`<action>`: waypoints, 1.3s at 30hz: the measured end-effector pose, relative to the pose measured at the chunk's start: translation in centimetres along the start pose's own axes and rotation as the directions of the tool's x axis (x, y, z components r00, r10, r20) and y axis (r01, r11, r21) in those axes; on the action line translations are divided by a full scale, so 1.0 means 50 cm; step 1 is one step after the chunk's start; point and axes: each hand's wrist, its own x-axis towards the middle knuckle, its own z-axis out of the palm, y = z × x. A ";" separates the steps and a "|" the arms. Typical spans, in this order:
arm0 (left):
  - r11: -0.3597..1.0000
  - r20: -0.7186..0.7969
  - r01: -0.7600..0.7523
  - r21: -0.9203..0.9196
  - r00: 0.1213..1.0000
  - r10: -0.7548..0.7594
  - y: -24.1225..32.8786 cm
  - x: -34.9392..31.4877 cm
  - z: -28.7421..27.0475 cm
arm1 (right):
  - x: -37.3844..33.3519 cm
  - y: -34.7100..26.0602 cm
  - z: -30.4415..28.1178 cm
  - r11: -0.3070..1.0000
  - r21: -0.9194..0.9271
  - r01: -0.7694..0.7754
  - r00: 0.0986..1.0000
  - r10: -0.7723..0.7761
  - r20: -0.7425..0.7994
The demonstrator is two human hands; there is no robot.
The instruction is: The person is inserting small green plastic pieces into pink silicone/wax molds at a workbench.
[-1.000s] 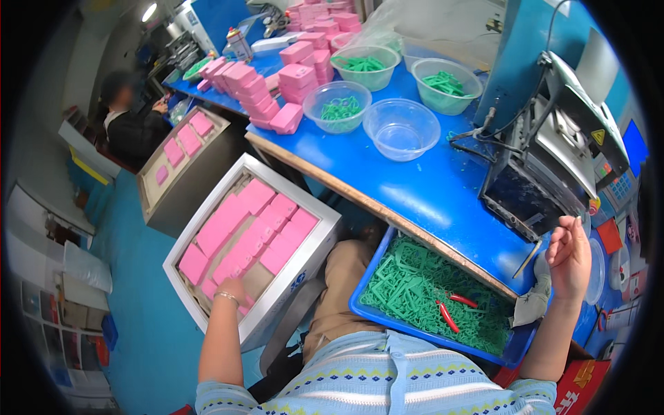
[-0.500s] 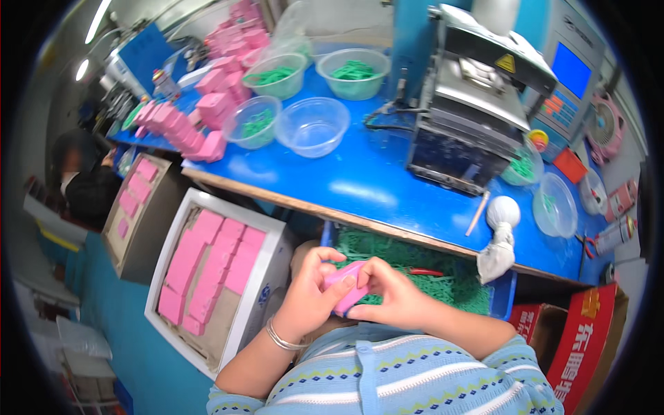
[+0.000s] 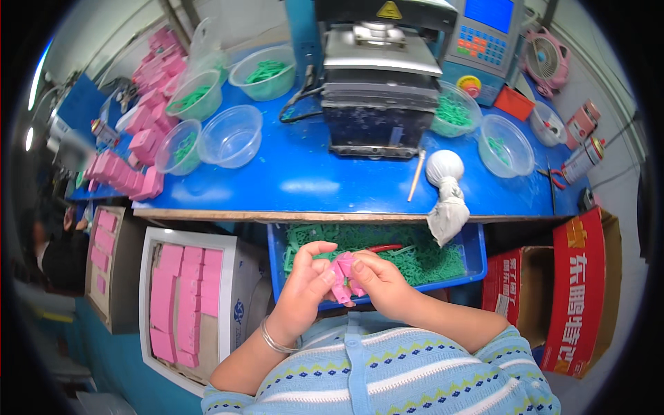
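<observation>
A desk point(image 3: 297, 199) runs from left to right, its glossy blue top edged along the near side with bare, worn wood; pale patches of glare lie on the near part of the top. Beyond it, left of centre, stands a pale far wall point(image 3: 252, 24), and a whitish right wall point(image 3: 588, 69) closes that side. The near-left floor point(image 3: 119, 354) is turquoise. A tube light point(image 3: 40, 76) glows at far left above dim surroundings.

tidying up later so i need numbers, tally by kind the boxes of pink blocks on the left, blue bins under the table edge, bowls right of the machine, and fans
Boxes of pink blocks: 2
Blue bins: 1
Bowls right of the machine: 3
Fans: 1
Total: 7
</observation>
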 end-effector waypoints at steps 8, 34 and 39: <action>0.985 0.042 0.065 0.159 0.996 -0.073 0.008 0.026 0.047 | -0.051 0.001 -0.021 0.993 -0.084 0.079 0.974 -0.095 -0.205; 0.712 0.309 0.217 -0.668 0.951 0.000 -0.022 0.093 0.023 | -0.058 -0.017 -0.057 0.955 -0.287 -0.076 0.889 0.195 0.413; 0.755 0.089 0.299 -0.583 0.948 -0.307 -0.008 0.089 0.026 | -0.022 -0.053 -0.066 0.900 -0.397 0.179 0.975 -0.216 -0.050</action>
